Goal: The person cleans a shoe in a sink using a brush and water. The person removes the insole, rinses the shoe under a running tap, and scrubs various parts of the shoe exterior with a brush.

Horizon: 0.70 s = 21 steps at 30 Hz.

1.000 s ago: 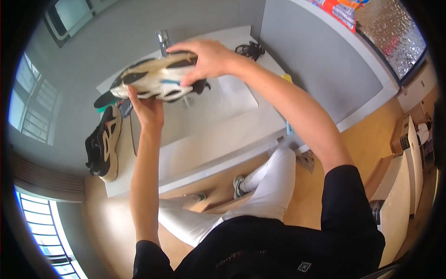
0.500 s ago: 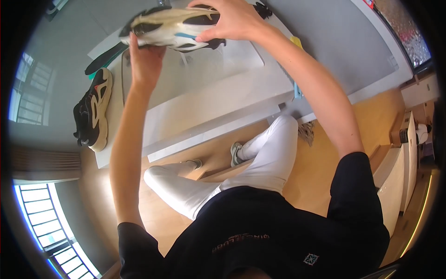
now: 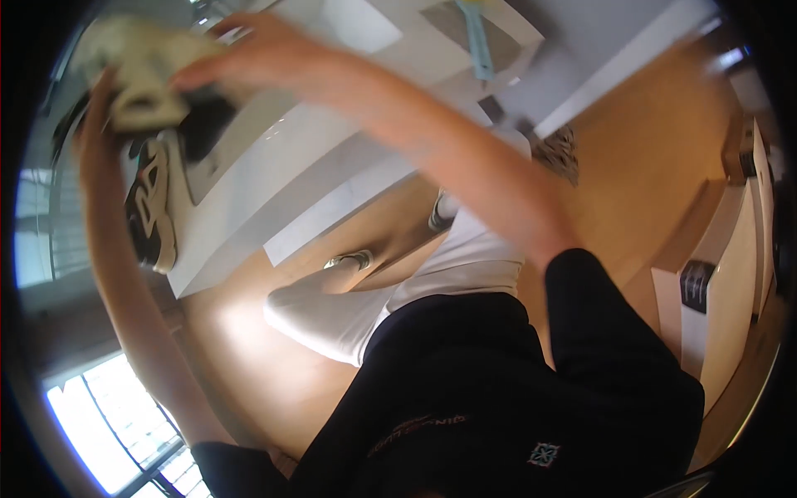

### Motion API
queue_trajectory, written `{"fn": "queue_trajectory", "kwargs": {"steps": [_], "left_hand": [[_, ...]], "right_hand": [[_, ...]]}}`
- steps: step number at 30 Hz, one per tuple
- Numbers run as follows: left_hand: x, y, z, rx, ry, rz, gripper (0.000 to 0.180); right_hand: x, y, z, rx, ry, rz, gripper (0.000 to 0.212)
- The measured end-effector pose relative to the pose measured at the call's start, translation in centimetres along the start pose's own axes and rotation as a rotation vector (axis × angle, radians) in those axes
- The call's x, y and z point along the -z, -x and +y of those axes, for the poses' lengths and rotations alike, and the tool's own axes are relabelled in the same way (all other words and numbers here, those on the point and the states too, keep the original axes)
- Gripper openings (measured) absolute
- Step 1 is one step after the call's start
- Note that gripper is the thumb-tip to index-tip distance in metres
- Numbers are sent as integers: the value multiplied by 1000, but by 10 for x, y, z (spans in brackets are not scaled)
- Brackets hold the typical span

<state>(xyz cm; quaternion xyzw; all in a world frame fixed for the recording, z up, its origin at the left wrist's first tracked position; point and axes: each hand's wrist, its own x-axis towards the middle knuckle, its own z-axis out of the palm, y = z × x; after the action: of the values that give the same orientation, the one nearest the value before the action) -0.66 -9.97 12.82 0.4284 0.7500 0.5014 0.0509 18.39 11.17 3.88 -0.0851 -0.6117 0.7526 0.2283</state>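
Note:
At the upper left a cream and black sneaker [image 3: 137, 62] is held up, smeared by motion. My left hand [image 3: 98, 124] grips its near left side, thumb against the cream part. My right hand [image 3: 261, 58] is closed on its right end, with the fingertips blurred against the shoe. Below the held sneaker a second sneaker [image 3: 158, 207], black with a cream sole, rests at the left end of the table [image 3: 241, 207]. My left hand and the held shoe hide part of it.
A light blue handled tool [image 3: 476, 41] lies at the table's back right. Grey mop strands [image 3: 558, 153] hang near the table's right side. A pale wooden cabinet [image 3: 722, 290] stands to my right. A bright barred window [image 3: 116, 423] is at the lower left.
Both hands have carried the sneaker to the left, over the second sneaker. The view has turned as well, and the table's things appear shifted.

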Motion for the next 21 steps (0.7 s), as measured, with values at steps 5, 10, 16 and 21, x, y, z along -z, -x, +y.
{"fn": "queue_trajectory", "kwargs": {"steps": [5, 10, 16, 21], "left_hand": [[37, 128, 20, 368, 13, 539, 61], [-29, 318, -53, 670, 51, 747, 62], [-64, 424, -78, 898, 210, 816, 63], [-94, 440, -102, 955, 335, 763, 64]], "right_hand": [[-119, 25, 63, 264, 69, -40, 85], [-202, 118, 91, 71, -126, -414, 82], [-179, 173, 127, -102, 84, -686, 67], [-150, 169, 192, -133, 377, -828, 53]]}}
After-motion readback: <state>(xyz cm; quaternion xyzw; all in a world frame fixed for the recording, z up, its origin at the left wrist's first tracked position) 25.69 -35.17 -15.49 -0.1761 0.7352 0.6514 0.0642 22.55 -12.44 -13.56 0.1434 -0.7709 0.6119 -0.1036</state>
